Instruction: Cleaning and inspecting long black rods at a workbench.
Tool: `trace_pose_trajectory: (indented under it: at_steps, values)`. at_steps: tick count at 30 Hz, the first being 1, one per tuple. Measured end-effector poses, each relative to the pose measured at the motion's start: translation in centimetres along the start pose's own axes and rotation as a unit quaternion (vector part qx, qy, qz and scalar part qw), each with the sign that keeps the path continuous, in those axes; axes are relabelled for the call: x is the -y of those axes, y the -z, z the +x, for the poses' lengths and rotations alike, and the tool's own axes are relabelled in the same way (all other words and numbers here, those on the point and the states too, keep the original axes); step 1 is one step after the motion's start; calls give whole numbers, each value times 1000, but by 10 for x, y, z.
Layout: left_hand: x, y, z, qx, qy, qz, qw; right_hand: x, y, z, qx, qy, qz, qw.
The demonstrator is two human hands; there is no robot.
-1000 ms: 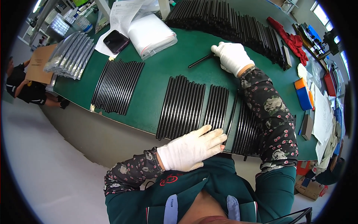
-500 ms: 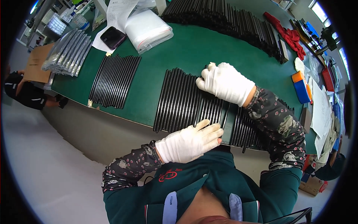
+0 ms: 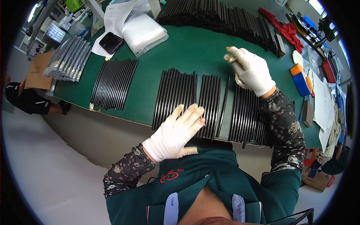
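My left hand (image 3: 174,133), in a white glove, lies with fingers stretched out over the near ends of a row of thin black rods (image 3: 175,90). Beside that row is a narrower bundle of rods (image 3: 210,95), touched or overlapped by the fingertips. One single rod (image 3: 224,107) lies apart, between this bundle and another row of rods (image 3: 243,112) on the right. Above that right row is my right hand (image 3: 255,71), also gloved, its fingers curled together. Whatever those fingers hold, if anything, is hidden. My right forearm covers part of the right row.
Another rod row (image 3: 114,84) lies left on the green table (image 3: 150,63). Behind are a phone (image 3: 111,42), plastic bags (image 3: 144,33) and a large rod pile (image 3: 221,18). Rightward sit a red cloth (image 3: 285,30) and blue-orange tape rolls (image 3: 302,82). A person (image 3: 28,99) is at far left.
My right hand has moved right, away from the middle rods, uncovering the gap around the single rod. My left hand has shifted slightly left and up, fingers further onto the rods.
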State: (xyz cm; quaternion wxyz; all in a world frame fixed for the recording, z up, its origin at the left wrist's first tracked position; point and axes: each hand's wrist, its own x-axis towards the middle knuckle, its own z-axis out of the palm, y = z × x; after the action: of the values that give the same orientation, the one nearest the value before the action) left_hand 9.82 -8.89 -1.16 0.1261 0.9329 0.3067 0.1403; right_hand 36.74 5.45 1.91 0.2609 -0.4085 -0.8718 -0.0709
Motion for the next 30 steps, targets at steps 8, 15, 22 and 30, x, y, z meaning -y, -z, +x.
trace_pose_trajectory:
  at_steps: [8,15,22,30]
  values:
    - [1,7,7,35,-21,-8,999,-26,-26,-24,50,-162,-32,985]
    - [1,8,-10,20,29,28,999,-28,-28,-29,25,-147,-33,988]
    - [-11,6,11,29,-28,1,999,-28,-31,-29,5,-145,-22,989]
    - [-9,5,13,47,-19,8,999,-27,-30,-30,17,-162,-21,986]
